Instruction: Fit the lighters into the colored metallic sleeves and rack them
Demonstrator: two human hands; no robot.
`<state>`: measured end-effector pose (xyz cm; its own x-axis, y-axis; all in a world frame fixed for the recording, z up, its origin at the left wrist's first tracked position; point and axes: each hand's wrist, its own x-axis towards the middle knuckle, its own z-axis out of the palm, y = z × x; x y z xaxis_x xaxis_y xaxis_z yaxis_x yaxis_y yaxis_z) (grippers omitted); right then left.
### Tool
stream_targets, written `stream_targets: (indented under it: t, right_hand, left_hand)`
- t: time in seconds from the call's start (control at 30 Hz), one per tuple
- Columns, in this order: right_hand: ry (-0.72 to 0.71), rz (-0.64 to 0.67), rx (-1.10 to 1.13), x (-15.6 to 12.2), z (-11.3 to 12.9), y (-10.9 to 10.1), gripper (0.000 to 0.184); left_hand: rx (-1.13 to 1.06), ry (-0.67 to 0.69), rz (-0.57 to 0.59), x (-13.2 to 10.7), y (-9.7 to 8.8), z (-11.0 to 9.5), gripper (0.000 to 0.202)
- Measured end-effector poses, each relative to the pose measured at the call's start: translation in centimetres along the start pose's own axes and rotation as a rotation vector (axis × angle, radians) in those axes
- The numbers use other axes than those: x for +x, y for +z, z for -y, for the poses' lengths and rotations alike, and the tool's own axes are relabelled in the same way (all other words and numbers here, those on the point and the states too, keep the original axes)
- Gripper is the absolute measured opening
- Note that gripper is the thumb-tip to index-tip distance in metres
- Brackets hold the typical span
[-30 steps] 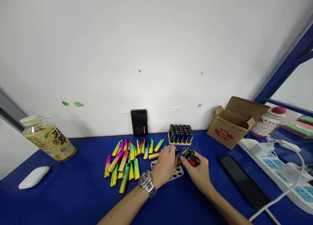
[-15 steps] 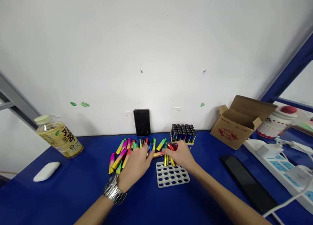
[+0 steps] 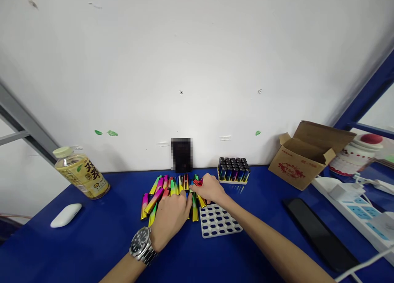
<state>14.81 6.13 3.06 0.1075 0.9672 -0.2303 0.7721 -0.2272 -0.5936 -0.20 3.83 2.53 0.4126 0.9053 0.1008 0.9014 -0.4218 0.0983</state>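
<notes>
Shiny lighters [image 3: 154, 201] in pink, gold, green and red lie in a loose pile mid-table. My left hand [image 3: 171, 213], with a steel watch on its wrist, reaches into the pile, thumb and fingers closed around a blue lighter [image 3: 186, 195] that is mostly hidden. My right hand [image 3: 211, 188] is closed on red-and-gold lighters [image 3: 201, 201] at the pile's right side; how many it holds is unclear. A green-gold lighter [image 3: 194, 211] lies between the hands. Just below the right hand, a white tray with rows of oval holes [image 3: 220, 234] lies flat.
Behind the right hand, a rack [image 3: 235, 182] holds upright lighters in rows. A phone [image 3: 182, 156] leans on the wall. To the left are a drink bottle [image 3: 81, 172] and white case [image 3: 66, 215]; to the right, an open carton [image 3: 291, 168], black phone [image 3: 320, 233] and power strip [image 3: 357, 209].
My right hand has moved left from above the holed tray to the edge of the lighter pile. My left hand stays over the pile. The view has shifted slightly left.
</notes>
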Motion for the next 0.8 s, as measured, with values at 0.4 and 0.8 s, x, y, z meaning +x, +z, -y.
stream_targets:
  t: [0.4,0.8]
  right_hand:
    - [-0.025,0.075,0.096,-0.3,-1.6,-0.9,0.041]
    - [-0.015,0.032,-0.026,-0.6,-2.1,-1.0,0.043]
  left_hand:
    - [-0.674,-0.013,-0.129,9.8,-2.4,4.2,0.027]
    - [-0.766,-0.055,-0.218,7.4,-2.4,6.2,0.029]
